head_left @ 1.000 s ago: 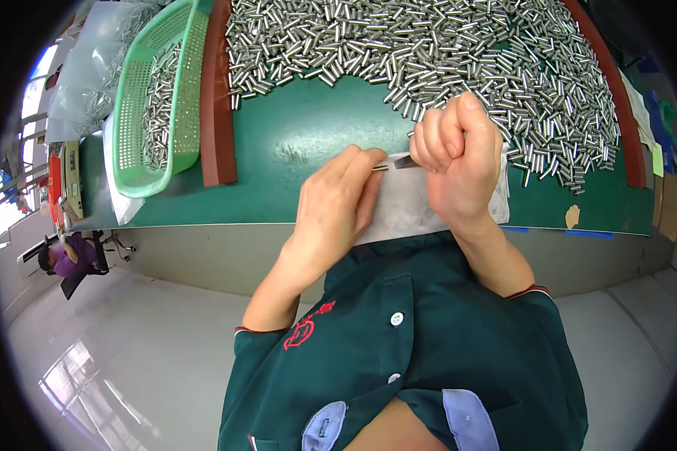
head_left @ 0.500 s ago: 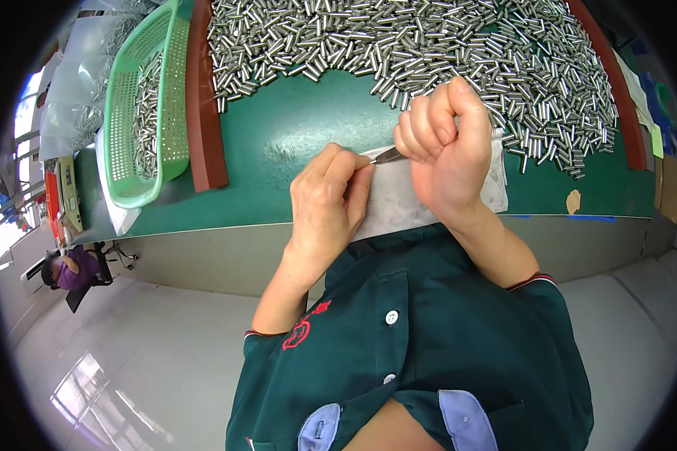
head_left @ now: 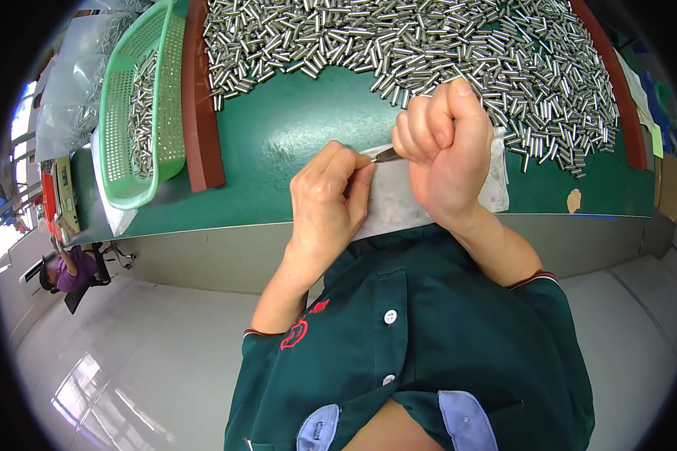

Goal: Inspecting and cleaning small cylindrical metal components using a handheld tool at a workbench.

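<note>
My left hand is closed in a pinch over the table's front edge, thumb against forefinger. Between those fingertips a small metal pin barely shows; most of it is hidden. In a fist, my right hand grips a slim dark pointed tool, its handle covered by the fingers. The tool's tip meets the left fingertips. Beneath both hands lies a whitish, smudged cloth. A broad heap of short shiny metal pins spreads over the green table beyond my hands.
Dark red rails border the heap at left and right. Left of them stands a green perforated basket holding similar pins, with clear plastic bags beyond. A tan scrap lies at the right front. Another person sits at far left.
My hands keep nearly the same pose, the tool's tip still at the left fingertips. The view has shifted slightly. At far left, the other person's arm has moved a little.
</note>
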